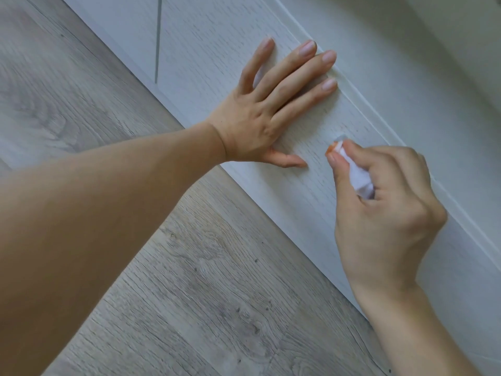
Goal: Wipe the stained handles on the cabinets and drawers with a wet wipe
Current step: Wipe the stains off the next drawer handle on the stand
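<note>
1. Right of centre in the frame: my right hand (379,213), fingers and thumb curled round a bunched white wet wipe (357,177). Its tip, already tinged orange, presses on a small knob-like handle (339,139) on the white drawer front (311,202). Most of the handle is hidden by the wipe; only a pale edge shows.

2. Upper centre: my left hand (271,115), flat, fingers spread and straight, palm down on the same panel, gripping nothing. Thumb tip lies near the handle, apart from it.

3. Lower left: grey wood-grain floor (189,280), running under the cabinet base.

4. Upper right: a raised moulding edge (366,104) crossing the panel diagonally, my left fingertips just beside it.

5. Risk, smearing: the orange on the wipe's tip could, I judge, be dragged onto the pale panel round the handle if I keep rubbing with the soiled part instead of turning to a clean fold.

6. Risk, missed residue: the handle's base and far side are out of my sight, so stain may be left there if I only work the top.

7. Risk, drawer shifting: hard rubbing could rock the front, should my bracing left hand ease off.

8. Risk, slipping grip: the wipe is wadded small, and it could roll out of my pinch.
</note>
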The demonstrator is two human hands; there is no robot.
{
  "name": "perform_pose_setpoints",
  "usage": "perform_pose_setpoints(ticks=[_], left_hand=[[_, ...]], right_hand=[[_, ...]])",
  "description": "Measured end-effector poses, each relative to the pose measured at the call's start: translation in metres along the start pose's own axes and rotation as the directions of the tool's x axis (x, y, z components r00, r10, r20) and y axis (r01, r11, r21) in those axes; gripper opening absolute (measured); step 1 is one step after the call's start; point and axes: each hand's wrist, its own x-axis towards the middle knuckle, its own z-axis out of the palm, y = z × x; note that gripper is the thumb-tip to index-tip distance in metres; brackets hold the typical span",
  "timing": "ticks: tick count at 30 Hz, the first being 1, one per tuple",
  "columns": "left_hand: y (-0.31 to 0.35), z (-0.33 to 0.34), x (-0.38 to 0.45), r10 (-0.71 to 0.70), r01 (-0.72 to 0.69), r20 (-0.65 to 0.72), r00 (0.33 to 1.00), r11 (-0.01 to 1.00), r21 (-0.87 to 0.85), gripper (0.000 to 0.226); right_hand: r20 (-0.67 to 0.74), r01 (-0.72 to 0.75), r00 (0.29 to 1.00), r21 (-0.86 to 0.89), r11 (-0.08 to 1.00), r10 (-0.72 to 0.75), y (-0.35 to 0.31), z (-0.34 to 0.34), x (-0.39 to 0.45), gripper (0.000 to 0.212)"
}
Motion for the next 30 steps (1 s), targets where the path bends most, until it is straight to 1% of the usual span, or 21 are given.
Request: perform_pose_setpoints(ticks=[4, 5, 7, 9, 11, 13, 15, 17, 21, 23, 26, 28, 30], left_hand=[[0.002, -0.001, 0.001, -0.002, 0.002, 0.012, 1.000, 1.000, -0.012, 0.092], [0.002, -0.002, 0.001, -0.010, 0.011, 0.014, 1.000, 1.000, -0.012, 0.092], [0.001, -0.003, 0.000, -0.012, 0.012, 0.018, 1.000, 1.000, -0.003, 0.093], [0.002, -0.002, 0.000, -0.007, 0.007, 0.016, 1.000, 1.000, -0.010, 0.094], [0.003, -0.001, 0.001, -0.016, 0.017, 0.017, 1.000, 1.000, -0.024, 0.094], [0.002, 0.000, 0.001, -0.024, 0.024, 0.016, 1.000, 1.000, -0.016, 0.094], [0.002, 0.002, -0.001, -0.019, 0.019, 0.007, 1.000, 1.000, 0.004, 0.094], [0.002, 0.003, -0.001, -0.017, 0.017, -0.005, 1.000, 1.000, 0.009, 0.094], [0.002, 0.005, -0.001, -0.010, 0.010, -0.011, 1.000, 1.000, 0.020, 0.095], [0.002, 0.004, -0.001, -0.009, 0.009, -0.016, 1.000, 0.999, 0.031, 0.097], [0.002, 0.005, -0.001, -0.011, 0.012, -0.028, 1.000, 1.000, 0.016, 0.097], [0.003, 0.005, -0.001, -0.008, 0.009, -0.033, 0.999, 1.000, 0.021, 0.098], [0.002, 0.005, 0.000, -0.012, 0.013, -0.042, 0.999, 1.000, 0.018, 0.098]], right_hand=[[0.027, -0.050, 0.998, 0.013, 0.999, 0.050, -0.004, 0.001, 0.004, 0.009], [0.030, -0.085, 0.996, 0.033, 0.996, 0.084, -0.004, 0.001, 0.005, 0.011], [-0.013, -0.188, 0.982, 0.085, 0.978, 0.190, -0.001, -0.004, 0.006, 0.017], [-0.043, -0.247, 0.966, 0.120, 0.962, 0.253, 0.003, -0.010, 0.007, 0.024], [-0.033, -0.205, 0.977, 0.120, 0.971, 0.210, 0.005, -0.014, 0.005, 0.024], [-0.005, -0.079, 0.997, 0.101, 0.992, 0.080, 0.004, -0.012, 0.002, 0.017], [0.046, 0.038, 0.998, 0.095, 0.995, -0.043, 0.003, -0.008, -0.001, 0.012], [0.076, 0.101, 0.991, 0.081, 0.992, -0.107, 0.006, -0.005, -0.006, 0.007], [0.021, 0.183, 0.983, 0.016, 0.983, -0.184, 0.007, 0.000, -0.006, 0.006], [0.030, 0.193, 0.981, 0.001, 0.981, -0.193, 0.005, 0.006, 0.001, 0.005], [0.045, 0.137, 0.990, 0.001, 0.991, -0.137, 0.003, 0.004, 0.001, 0.006], [0.047, 0.132, 0.990, -0.011, 0.991, -0.131, 0.002, 0.001, 0.000, 0.006], [0.086, 0.111, 0.990, -0.018, 0.994, -0.109, 0.000, 0.003, 0.008, 0.005]])
